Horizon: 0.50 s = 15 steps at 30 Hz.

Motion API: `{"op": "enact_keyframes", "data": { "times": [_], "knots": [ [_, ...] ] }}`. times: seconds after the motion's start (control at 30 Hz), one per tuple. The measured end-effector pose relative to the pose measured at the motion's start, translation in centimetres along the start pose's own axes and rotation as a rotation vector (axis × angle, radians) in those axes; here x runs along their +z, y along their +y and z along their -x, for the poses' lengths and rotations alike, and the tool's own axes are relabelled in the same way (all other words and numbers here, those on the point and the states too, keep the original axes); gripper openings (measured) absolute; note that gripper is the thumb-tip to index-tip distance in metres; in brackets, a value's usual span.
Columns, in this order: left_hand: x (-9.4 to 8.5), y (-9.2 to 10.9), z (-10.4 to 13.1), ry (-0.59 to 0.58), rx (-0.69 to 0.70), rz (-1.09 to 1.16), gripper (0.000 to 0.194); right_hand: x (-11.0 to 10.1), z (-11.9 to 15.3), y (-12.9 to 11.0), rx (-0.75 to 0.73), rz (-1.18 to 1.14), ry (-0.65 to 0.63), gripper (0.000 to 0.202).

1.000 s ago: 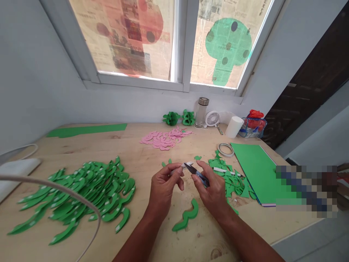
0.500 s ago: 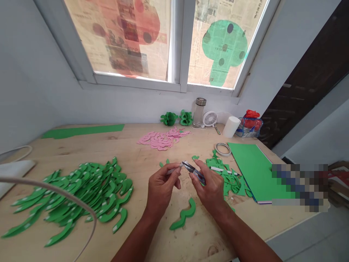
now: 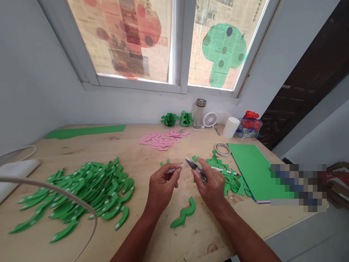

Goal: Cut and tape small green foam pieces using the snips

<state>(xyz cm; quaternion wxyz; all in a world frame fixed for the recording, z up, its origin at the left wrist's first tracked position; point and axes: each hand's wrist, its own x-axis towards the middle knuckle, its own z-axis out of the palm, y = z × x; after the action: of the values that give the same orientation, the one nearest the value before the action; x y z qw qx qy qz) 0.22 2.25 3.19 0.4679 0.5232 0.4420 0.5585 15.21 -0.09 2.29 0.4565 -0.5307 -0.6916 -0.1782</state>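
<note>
My left hand (image 3: pixel 163 185) is closed, with a thin white strip (image 3: pixel 177 168) pinched between thumb and fingers; it looks like tape. My right hand (image 3: pixel 211 183) grips small dark scissors (image 3: pixel 195 166), their blades pointing up and left toward the strip, a short gap away. Something white shows at the blade tips, too blurred to make out. On the table below the hands lies a wavy green paper piece (image 3: pixel 184 214). To the left spreads a large heap of curved green paper pieces (image 3: pixel 87 193), many with small white patches.
Green scraps and a white pen (image 3: pixel 225 170) lie right of my hand, near a tape roll (image 3: pixel 223 149) and green sheets (image 3: pixel 253 171). Pink cut-outs (image 3: pixel 160 140) lie farther back. A glass bottle (image 3: pixel 199 114), a small fan (image 3: pixel 210 119) and a white cable (image 3: pixel 68 198) are also there.
The scissors have drawn slightly away from the strip in my left hand, and a gap now shows between them. White material has appeared at the blade tips. The view has shifted a little.
</note>
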Motion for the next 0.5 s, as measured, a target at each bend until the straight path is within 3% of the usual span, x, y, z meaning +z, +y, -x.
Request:
{"op": "enact_keyframes", "data": {
  "times": [0.27, 0.5],
  "knots": [
    [0.6, -0.2, 0.0, -0.028, -0.019, 0.024, 0.016, -0.4, -0.8, 0.8, 0.366, -0.264, 0.026, 0.039],
    [1.1, -1.3, 0.4, -0.054, -0.016, 0.008, 0.019, -1.1, -1.8, 2.5, 0.588, -0.520, 0.341, 0.045]
  ]
}}
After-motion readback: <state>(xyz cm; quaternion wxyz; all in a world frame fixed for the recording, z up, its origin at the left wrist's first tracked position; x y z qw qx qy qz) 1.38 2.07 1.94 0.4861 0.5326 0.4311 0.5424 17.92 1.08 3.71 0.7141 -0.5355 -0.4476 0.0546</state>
